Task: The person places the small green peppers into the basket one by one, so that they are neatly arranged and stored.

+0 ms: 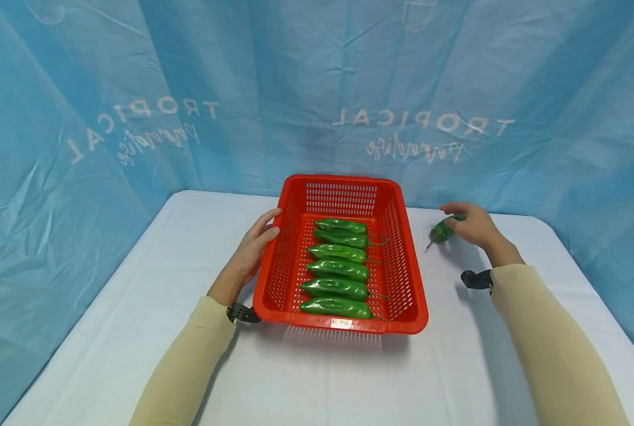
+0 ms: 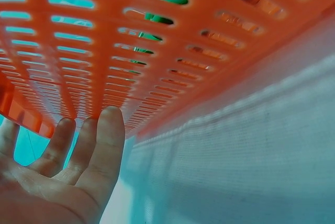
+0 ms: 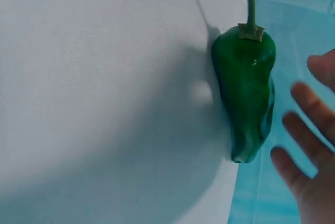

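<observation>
A red plastic basket (image 1: 419,278) with slotted walls stands mid-table. Several green peppers (image 1: 340,270) lie in it side by side, stems mostly to the right. My left hand (image 1: 247,251) is at the basket's left side, its extended fingertips against the slotted wall in the left wrist view. To the right of the basket, another green pepper (image 3: 245,82) lies on the table, its stem pointing away from the hand. My right hand (image 1: 471,225) reaches over this pepper with fingers spread; the right wrist view shows a gap between fingertips and pepper.
A white cloth (image 1: 317,378) covers the table. Blue printed sheeting (image 1: 306,94) hangs behind it and along both sides, close to the back edge near the loose pepper. Dark straps (image 1: 242,313) are worn on both wrists.
</observation>
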Demonstrator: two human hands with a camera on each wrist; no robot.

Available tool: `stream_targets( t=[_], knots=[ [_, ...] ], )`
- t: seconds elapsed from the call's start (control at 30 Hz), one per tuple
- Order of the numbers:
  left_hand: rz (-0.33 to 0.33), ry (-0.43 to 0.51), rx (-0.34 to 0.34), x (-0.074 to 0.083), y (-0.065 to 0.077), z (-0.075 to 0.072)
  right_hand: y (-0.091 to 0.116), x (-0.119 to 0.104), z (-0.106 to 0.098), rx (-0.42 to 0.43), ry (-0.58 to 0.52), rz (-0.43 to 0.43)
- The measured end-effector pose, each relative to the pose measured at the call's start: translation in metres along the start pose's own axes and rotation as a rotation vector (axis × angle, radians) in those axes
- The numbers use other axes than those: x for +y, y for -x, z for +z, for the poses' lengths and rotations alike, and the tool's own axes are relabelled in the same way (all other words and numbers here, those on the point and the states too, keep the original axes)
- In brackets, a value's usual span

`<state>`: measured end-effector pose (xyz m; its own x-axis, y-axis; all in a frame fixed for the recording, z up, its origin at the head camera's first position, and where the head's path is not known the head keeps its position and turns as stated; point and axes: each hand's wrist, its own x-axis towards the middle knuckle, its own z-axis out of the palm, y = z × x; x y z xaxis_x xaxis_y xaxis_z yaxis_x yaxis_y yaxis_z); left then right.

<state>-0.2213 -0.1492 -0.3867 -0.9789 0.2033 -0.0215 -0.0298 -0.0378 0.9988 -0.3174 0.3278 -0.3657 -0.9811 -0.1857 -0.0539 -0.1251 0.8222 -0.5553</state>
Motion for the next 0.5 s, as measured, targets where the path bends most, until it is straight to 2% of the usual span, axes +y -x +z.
stream_targets(
  t=[0.13, 0.27, 0.5],
  knots=[
    [-0.002, -0.004, 0.002, -0.001, 0.000, -0.001, -0.005, 0.006, 0.006, 0.062, 0.092, -0.009],
    [-0.001, 0.014, -0.004, -0.001, 0.000, 0.001, -0.007, 0.010, 0.011, 0.038, 0.174, 0.008],
    [0.000, 0.025, -0.001, 0.000, -0.001, 0.000, -0.005, 0.007, 0.008, -0.010, 0.135, 0.022]
  ],
)
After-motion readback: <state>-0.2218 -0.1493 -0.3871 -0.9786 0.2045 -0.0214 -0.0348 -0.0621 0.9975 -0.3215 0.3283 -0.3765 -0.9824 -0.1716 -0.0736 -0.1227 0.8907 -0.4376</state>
